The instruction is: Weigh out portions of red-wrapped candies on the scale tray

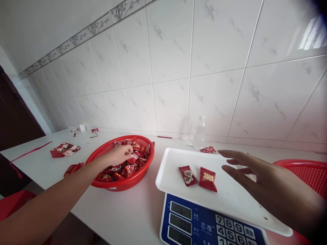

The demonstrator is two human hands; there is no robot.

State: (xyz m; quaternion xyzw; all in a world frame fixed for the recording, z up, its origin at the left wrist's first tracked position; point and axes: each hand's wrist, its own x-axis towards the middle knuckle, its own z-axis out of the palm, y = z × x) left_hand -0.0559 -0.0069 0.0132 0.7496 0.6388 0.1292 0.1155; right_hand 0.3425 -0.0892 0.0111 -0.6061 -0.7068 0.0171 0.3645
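My left hand (pixel 119 154) reaches into a red plastic basket (pixel 125 184) filled with small red candy packets. Its fingers are pinched together on a red candy packet (pixel 134 157) at the top of the heap. Over the right part of a white scale tray (pixel 230 204) hovers my right hand (pixel 258 173), fingers apart and nothing in them. Two wrapped candies lie on the tray: a dark red packet (pixel 188 176) with a white patch and a red packet (pixel 207 179) with gold print. Below the tray is the blue panel of the digital scale (pixel 201 226).
Behind the tray, a clear plastic bottle (pixel 200 132) stands by the tiled wall, with a red patterned packet (pixel 207 149) nearby. Another red basket (pixel 306 166) sits at the right. Red paper pieces (pixel 62 149) and a ribbon (pixel 32 150) lie on the table's left.
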